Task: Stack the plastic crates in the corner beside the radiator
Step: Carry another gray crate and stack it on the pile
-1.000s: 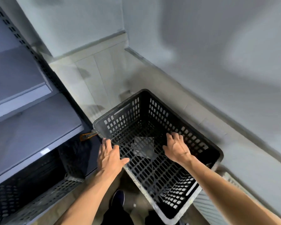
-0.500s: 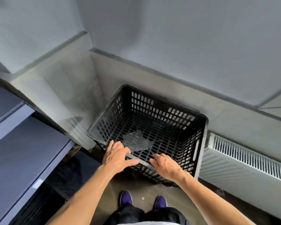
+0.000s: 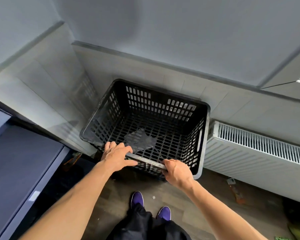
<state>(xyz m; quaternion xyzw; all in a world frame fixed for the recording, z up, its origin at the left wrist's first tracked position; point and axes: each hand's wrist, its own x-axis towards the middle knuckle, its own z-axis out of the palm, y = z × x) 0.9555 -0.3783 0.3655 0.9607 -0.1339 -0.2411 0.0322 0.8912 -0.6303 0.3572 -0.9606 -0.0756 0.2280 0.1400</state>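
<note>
right hand (image 3: 177, 174) now round crate (image 3: 159, 108) rim

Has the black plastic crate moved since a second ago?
Yes. The black plastic crate was skewed to the back wall; now it sits square to it, in the corner, its right side close beside the radiator.

Nothing legible anywhere; the white label (image 3: 34, 195) on the shelf edge (image 3: 47, 172) is too small to read.
</note>
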